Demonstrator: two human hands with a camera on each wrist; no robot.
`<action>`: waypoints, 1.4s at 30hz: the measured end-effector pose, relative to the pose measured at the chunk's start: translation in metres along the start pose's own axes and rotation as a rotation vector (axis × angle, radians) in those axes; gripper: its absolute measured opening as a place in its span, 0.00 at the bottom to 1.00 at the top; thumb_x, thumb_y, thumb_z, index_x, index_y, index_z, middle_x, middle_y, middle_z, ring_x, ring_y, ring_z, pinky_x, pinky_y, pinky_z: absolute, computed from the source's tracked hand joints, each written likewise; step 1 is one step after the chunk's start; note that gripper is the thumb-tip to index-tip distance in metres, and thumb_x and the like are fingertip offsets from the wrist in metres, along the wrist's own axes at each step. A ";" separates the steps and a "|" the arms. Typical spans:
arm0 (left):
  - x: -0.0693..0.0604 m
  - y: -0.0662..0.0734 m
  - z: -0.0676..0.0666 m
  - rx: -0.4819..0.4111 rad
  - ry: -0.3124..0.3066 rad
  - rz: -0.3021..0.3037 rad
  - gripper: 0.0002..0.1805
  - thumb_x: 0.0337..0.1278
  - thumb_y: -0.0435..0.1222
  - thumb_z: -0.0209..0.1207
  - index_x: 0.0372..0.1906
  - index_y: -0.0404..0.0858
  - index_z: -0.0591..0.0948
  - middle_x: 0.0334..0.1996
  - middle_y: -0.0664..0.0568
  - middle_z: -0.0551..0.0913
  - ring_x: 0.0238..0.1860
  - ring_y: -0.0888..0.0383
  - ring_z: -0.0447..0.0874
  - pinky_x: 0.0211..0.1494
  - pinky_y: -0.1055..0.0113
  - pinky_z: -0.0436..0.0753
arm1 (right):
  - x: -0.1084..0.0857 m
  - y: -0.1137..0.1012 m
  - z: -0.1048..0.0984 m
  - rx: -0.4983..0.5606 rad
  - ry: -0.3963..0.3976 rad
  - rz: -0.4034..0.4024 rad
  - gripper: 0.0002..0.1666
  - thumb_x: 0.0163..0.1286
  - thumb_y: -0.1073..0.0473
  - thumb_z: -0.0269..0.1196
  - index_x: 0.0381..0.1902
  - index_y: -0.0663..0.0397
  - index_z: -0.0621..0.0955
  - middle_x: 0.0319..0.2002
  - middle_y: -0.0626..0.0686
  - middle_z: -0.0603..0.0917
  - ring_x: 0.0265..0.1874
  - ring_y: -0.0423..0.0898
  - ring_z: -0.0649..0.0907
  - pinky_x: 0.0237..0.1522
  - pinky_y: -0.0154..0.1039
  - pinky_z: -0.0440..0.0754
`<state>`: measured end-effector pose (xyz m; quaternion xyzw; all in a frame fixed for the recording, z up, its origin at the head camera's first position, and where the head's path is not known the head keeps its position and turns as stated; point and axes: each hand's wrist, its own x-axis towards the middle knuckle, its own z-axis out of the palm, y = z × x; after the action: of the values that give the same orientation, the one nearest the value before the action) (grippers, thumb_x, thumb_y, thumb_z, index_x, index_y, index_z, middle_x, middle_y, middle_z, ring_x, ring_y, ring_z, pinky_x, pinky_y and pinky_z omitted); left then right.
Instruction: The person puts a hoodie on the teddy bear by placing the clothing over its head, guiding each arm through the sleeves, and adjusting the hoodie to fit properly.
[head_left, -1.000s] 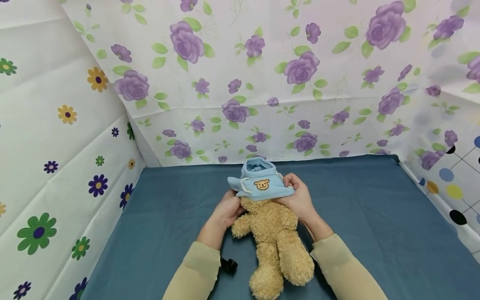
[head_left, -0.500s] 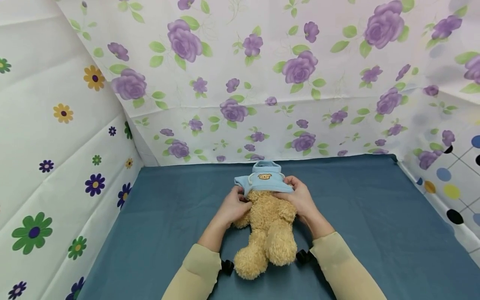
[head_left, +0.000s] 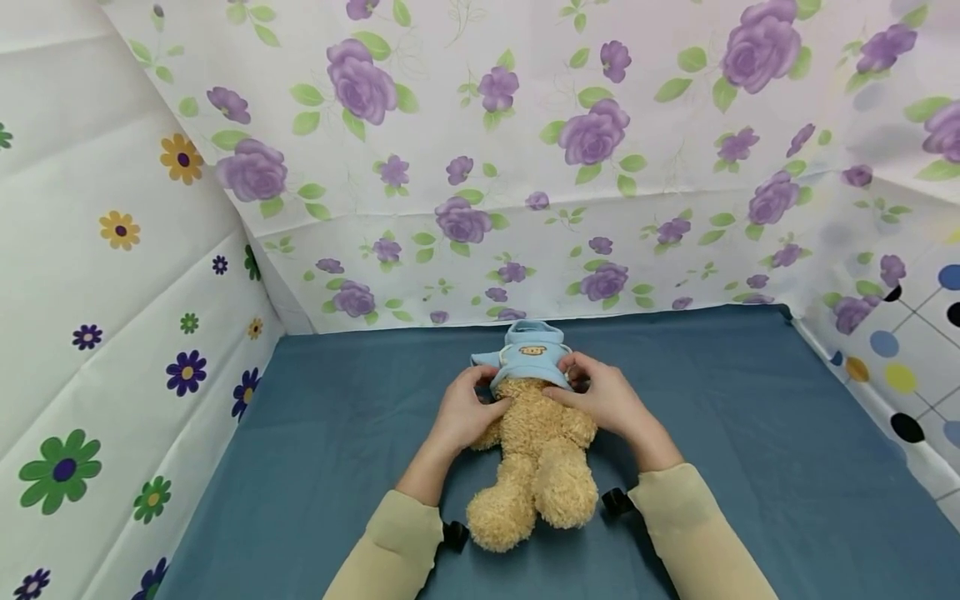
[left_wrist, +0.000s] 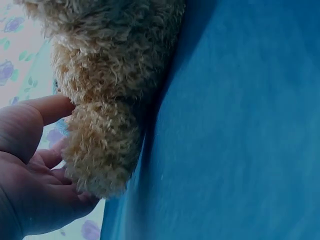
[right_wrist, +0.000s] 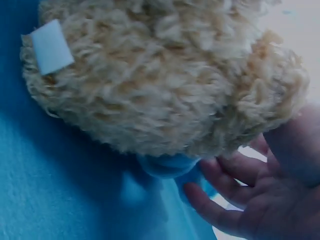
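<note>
A curly tan teddy bear point(head_left: 536, 425) lies on its back with its feet toward me. A small light-blue doll top point(head_left: 517, 367) with a bear-face patch covers its head, neck opening away from me. My left hand point(head_left: 468, 412) holds the bear's shoulder, thumb on the chest and fingers by the top's hem. In the left wrist view the left thumb point(left_wrist: 55, 107) touches the fur above the bear's arm point(left_wrist: 102, 150). My right hand point(head_left: 600, 396) has its thumb at the bear's upper chest and fingers beside the hem. Its fingers point(right_wrist: 225, 185) look loosely bent near the blue cloth point(right_wrist: 170, 165).
A dark blue cloth point(head_left: 360, 467) covers the table. Floral sheeting point(head_left: 465, 167) rises at the back, with daisy-print sheeting point(head_left: 150, 292) on the left. Black wrist straps point(head_left: 455, 536) show at my sleeves. A white tag point(right_wrist: 51, 47) sticks out of the fur.
The bear has shifted away from me and the blue top has come lower over its head. My right hand has loosened from the hem; the left thumb has moved onto the chest.
</note>
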<state>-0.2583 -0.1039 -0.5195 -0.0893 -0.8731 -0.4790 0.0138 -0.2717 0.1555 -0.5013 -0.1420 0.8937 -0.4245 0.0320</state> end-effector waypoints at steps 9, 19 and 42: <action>-0.005 0.001 0.004 0.076 -0.001 0.063 0.10 0.56 0.35 0.69 0.25 0.41 0.79 0.53 0.36 0.85 0.62 0.35 0.80 0.62 0.46 0.78 | 0.000 -0.005 0.008 -0.031 -0.026 -0.025 0.16 0.71 0.57 0.75 0.44 0.48 0.77 0.31 0.49 0.75 0.26 0.45 0.74 0.34 0.44 0.71; -0.007 0.012 0.007 0.141 0.066 0.151 0.22 0.55 0.26 0.69 0.18 0.47 0.69 0.20 0.60 0.62 0.31 0.55 0.65 0.40 0.59 0.62 | 0.001 -0.009 0.023 -0.206 0.129 -0.058 0.11 0.73 0.55 0.71 0.30 0.51 0.85 0.20 0.51 0.77 0.18 0.46 0.74 0.29 0.44 0.76; -0.005 0.017 -0.032 0.093 -0.369 0.119 0.24 0.76 0.45 0.65 0.65 0.34 0.83 0.57 0.38 0.84 0.65 0.35 0.76 0.65 0.39 0.76 | -0.007 -0.004 -0.022 0.009 -0.389 -0.020 0.34 0.66 0.46 0.76 0.65 0.46 0.77 0.53 0.53 0.79 0.44 0.52 0.77 0.42 0.51 0.76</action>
<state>-0.2523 -0.1224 -0.4891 -0.2261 -0.8753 -0.4120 -0.1141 -0.2679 0.1718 -0.4846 -0.2302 0.8672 -0.3935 0.2004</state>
